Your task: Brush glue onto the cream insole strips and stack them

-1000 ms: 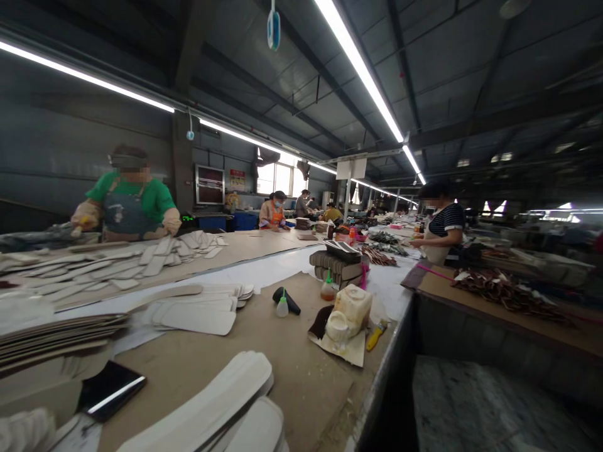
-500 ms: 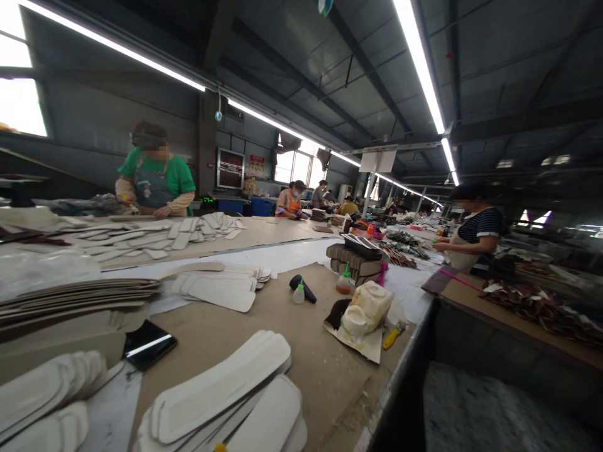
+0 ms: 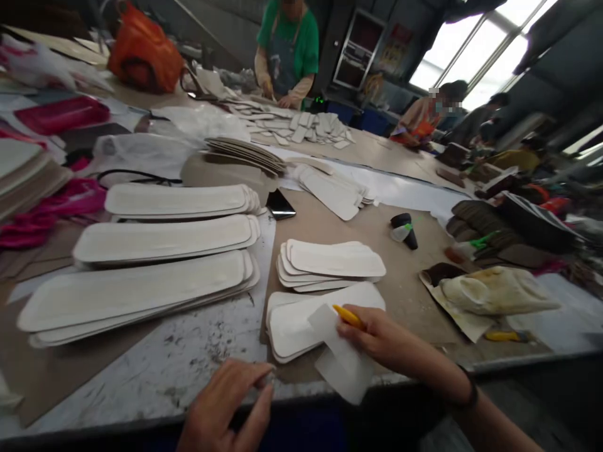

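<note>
My right hand (image 3: 367,336) is closed around a yellow tool (image 3: 348,315) with a tapered end; its kind is not clear. Thin translucent white sheets (image 3: 343,370) lie under that hand, one seemingly pinched with the tool and one reaching past the table edge. Beneath them is the near stack of white, round-cornered panels (image 3: 296,323). A second short stack of panels (image 3: 336,258) lies just behind. My left hand (image 3: 230,405) is by the table's front edge, thumb and forefinger apart, holding nothing visible.
Longer white panel stacks (image 3: 141,285) lie to the left. A glue-stained container (image 3: 490,292), a yellow-handled brush (image 3: 506,336) and a small green-tipped bottle (image 3: 400,232) are on the right. Across the table a co-worker in green (image 3: 289,50) handles white pieces.
My view has swung left and down. Both my hands are now visible, the right one with the yellow tool and thin sheets over the near panel stack.
</note>
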The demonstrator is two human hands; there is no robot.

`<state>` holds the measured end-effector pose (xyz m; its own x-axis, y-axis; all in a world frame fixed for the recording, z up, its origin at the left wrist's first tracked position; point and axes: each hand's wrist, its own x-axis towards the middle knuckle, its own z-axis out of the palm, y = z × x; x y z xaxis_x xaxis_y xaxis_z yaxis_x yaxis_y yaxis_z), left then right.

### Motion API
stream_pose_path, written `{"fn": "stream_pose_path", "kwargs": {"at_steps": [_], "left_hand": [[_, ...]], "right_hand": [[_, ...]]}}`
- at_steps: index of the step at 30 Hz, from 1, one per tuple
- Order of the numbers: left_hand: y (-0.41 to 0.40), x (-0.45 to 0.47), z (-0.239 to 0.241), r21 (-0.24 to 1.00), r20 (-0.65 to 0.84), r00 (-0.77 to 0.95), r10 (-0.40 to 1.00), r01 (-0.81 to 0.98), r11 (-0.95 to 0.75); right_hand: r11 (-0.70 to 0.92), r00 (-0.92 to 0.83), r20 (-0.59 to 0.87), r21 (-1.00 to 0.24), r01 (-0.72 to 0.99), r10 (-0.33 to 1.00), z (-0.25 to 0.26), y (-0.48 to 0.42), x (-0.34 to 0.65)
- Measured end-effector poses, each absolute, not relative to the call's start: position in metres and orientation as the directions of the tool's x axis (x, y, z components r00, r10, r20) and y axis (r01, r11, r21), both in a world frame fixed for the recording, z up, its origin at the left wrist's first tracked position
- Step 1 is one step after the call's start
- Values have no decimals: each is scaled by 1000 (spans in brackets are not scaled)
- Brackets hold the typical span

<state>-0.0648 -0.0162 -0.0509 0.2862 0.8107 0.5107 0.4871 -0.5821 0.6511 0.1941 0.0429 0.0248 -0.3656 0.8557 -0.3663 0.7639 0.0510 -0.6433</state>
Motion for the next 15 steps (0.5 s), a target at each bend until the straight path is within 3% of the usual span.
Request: {"fn": "stream_pose_path", "kwargs": {"at_steps": [7,15], "left_hand": [[-1,-65,-51,483,610,324,723,572,-663],[5,-56,-59,496,564,342,752,588,-639]], "right_hand": [[191,-478,-576,-487,852,663,28,84,160],[362,-524,-600,-378,852,605,27,111,144]]}}
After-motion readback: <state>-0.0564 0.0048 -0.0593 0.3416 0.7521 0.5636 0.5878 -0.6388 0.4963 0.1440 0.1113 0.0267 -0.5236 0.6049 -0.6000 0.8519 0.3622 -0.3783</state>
